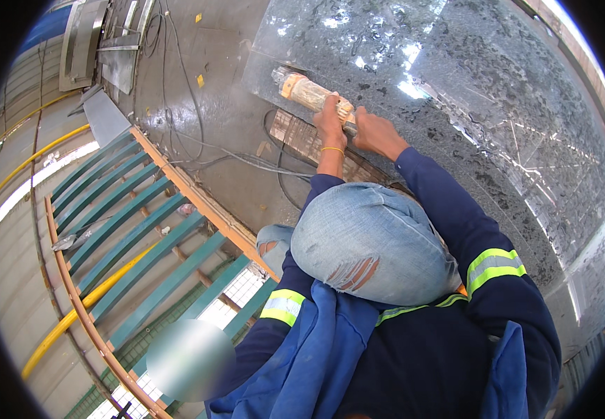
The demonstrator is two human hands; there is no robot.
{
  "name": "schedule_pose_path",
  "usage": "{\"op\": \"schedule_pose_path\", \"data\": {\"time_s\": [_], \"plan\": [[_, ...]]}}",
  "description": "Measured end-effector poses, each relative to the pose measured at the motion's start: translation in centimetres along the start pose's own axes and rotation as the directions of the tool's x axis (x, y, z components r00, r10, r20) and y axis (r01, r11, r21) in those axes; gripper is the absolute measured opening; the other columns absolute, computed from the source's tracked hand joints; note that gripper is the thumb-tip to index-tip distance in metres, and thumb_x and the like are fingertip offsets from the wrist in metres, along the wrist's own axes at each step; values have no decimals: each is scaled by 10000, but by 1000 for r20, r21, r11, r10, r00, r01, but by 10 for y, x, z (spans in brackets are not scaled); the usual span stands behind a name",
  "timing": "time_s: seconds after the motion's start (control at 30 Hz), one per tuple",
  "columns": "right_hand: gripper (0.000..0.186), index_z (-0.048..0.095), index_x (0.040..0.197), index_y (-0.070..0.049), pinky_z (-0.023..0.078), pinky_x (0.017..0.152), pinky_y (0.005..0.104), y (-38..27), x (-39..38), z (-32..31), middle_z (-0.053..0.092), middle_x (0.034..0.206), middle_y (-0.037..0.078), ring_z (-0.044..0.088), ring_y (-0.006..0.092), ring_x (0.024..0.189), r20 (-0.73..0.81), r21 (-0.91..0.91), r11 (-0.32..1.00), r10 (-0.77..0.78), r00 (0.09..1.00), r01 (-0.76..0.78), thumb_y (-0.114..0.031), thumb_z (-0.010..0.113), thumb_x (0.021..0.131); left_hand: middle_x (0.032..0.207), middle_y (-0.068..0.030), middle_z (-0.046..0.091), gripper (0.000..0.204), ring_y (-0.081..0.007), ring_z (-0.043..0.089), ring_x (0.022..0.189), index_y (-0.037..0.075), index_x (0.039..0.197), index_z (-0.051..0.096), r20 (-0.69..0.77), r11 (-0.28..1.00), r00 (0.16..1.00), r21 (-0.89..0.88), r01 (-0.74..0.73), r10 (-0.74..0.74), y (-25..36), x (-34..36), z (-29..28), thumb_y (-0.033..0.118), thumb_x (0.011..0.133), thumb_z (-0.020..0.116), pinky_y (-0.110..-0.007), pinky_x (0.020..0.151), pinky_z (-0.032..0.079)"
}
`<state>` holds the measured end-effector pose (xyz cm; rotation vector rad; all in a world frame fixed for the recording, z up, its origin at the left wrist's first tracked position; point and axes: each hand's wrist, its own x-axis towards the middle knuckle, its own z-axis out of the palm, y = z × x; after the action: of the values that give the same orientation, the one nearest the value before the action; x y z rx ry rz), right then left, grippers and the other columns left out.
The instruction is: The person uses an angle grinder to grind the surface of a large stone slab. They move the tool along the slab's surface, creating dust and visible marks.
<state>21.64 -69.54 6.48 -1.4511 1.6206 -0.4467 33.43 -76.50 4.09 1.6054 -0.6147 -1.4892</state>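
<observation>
My left hand [330,126] grips the middle of a worn, cream-and-orange cylindrical power tool [304,93] with a metal head at its upper-left end. My right hand [376,131] is closed on the tool's rear end. The tool lies at the edge of a large, glossy, mottled grey slab or sheet [484,63], beside a weathered wooden plank [289,130]. My bent knee [358,230], in torn jeans, is just below my hands. The underside of both hands and what the tool's head touches are hard to make out.
A teal slatted frame with orange rails [128,185] stands at left, with yellow pipes [72,320] beyond it. Cables [205,143] trail across the concrete floor [226,35]. Metal pieces [79,45] lie at upper left. A blurred oval hides the lower left.
</observation>
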Motion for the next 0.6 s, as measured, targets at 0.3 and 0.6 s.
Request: {"op": "schedule_pose_path", "data": {"time_s": [0.3,0.6], "plan": [[324,530,1040,78,556,782,525,-1,21,5,700,962,324,706,461,928,-15,15,1000,-15,1000,15,-96,644,792,975,-103,649,370,-227,670,816,-45,1106,617,8,1000,1000,-17,9,-9,9,23,-2,202,854,730,-393,699,552],[351,527,1042,74,560,786,525,2,15,5,697,952,330,707,461,928,4,-1,1000,-10,1000,10,-110,668,778,962,-89,651,344,-215,665,814,-31,1088,635,-1,1000,1000,1,-1,1,11,2,3,197,848,729,-385,712,545]]}}
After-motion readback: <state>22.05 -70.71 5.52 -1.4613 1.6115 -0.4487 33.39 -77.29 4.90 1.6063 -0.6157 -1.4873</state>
